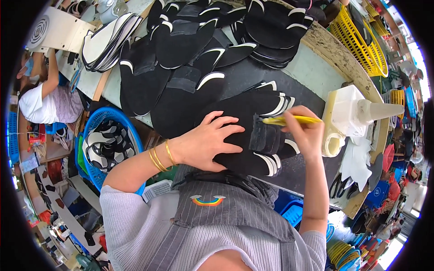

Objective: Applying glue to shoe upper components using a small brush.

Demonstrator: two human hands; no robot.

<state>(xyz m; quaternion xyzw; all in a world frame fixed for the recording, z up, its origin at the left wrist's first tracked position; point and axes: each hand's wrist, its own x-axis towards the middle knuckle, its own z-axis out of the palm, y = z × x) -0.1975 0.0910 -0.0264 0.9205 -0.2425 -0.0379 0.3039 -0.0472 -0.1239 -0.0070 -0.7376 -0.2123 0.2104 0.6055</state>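
My left hand lies flat on a stack of black shoe-upper pieces, fingers spread. White strips edge the curved tips of these pieces. In my right hand is a slim yellow-handled brush, gripped between thumb and fingers. Its tip meets the far-left corner of a dull, greyish band on the stack's right part. The fine end of the brush is hard to make out.
More black pieces overlap across the far table. To the right stand a white glue container and scissors. A blue basket of cut pieces sits at left. Another person works at far left.
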